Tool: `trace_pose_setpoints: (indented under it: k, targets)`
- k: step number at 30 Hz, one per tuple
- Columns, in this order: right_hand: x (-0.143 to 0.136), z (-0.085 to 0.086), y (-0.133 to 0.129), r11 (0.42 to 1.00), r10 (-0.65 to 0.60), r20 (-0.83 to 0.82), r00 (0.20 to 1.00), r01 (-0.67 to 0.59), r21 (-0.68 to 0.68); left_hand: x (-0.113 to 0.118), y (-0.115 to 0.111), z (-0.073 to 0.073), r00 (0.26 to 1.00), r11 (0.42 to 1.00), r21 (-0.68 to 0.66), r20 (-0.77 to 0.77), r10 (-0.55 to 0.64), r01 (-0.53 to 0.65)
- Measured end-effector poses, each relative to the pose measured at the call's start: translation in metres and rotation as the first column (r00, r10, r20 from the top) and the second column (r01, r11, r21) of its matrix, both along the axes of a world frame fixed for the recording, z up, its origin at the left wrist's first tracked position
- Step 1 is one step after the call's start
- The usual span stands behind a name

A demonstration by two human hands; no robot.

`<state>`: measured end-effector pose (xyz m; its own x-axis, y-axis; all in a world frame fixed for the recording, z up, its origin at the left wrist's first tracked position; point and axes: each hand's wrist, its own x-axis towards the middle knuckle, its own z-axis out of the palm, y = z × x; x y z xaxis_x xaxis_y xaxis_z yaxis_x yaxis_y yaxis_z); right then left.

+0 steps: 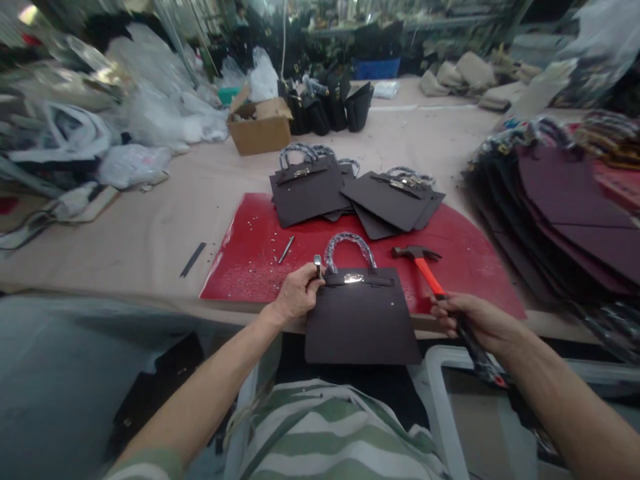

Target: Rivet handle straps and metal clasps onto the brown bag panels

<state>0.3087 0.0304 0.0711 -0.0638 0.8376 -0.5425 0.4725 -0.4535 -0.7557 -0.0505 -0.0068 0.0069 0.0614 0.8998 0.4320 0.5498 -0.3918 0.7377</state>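
Observation:
My right hand [473, 320] is closed round the handle of a claw hammer [426, 268], whose dark head lies low over the red board, right of the bag panel. With pinched fingers my left hand [299, 292] holds a short metal punch [318, 265] upright at the panel's upper left corner. The dark brown bag panel [363, 327] has a plastic-wrapped arched handle [350, 241] and a shiny metal clasp [354, 279] on its strap. Its lower part hangs past the table edge. The punch's lower tip is hidden by my fingers.
Under the panel lies a red board [250, 267] with a metal rod [286, 249] and small scattered bits. Finished-looking brown panels [310, 190] are piled behind. A tall stack of dark and maroon panels [565, 200] stands right; a cardboard box [263, 133] sits at the back.

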Motion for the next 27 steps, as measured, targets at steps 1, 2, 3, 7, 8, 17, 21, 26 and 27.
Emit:
trace_pose_setpoints:
  k: [1, 2, 3, 7, 8, 17, 21, 26, 27]
  targets:
    - [-0.006, 0.006, -0.004, 0.998, -0.025, -0.095, 0.995, 0.019, -0.058, 0.001, 0.000, 0.001, 1.000, 1.000, -0.002, 0.004, -0.002, 0.002]
    - [-0.013, 0.013, -0.009, 0.993, -0.074, -0.168, 0.983, 0.058, -0.099, 0.001, 0.000, 0.001, 1.000, 1.000, -0.003, 0.005, -0.008, 0.008]
    - [-0.021, 0.021, -0.015, 0.985, -0.139, -0.238, 0.961, 0.109, -0.135, 0.001, 0.000, 0.002, 1.000, 1.000, -0.001, 0.004, -0.012, 0.012]
    - [-0.054, 0.067, -0.040, 0.965, -0.191, -0.272, 0.943, 0.231, 0.124, 0.002, 0.000, 0.006, 1.000, 1.000, -0.003, -0.009, -0.022, 0.022]
    - [-0.062, 0.080, -0.044, 0.940, -0.146, -0.228, 0.963, 0.207, 0.272, 0.002, 0.000, 0.007, 1.000, 1.000, -0.008, -0.012, -0.022, 0.022]
    - [-0.103, 0.129, -0.052, 0.469, 0.201, 0.664, 0.721, -0.665, 0.581, 0.003, 0.002, 0.006, 0.998, 0.999, 0.011, -0.059, -0.035, 0.036]
    - [-0.102, 0.145, -0.053, 0.422, 0.049, 0.584, 0.811, -0.546, 0.724, 0.002, 0.003, 0.004, 0.998, 0.999, 0.014, -0.057, -0.038, 0.039]
    - [-0.098, 0.122, -0.058, 0.491, 0.084, 0.546, 0.834, -0.511, 0.706, 0.001, 0.003, 0.003, 0.997, 0.999, 0.013, -0.064, -0.047, 0.048]
    - [-0.094, 0.114, -0.058, 0.532, 0.166, 0.573, 0.803, -0.562, 0.633, 0.001, 0.003, 0.003, 0.996, 0.999, 0.007, -0.068, -0.050, 0.051]
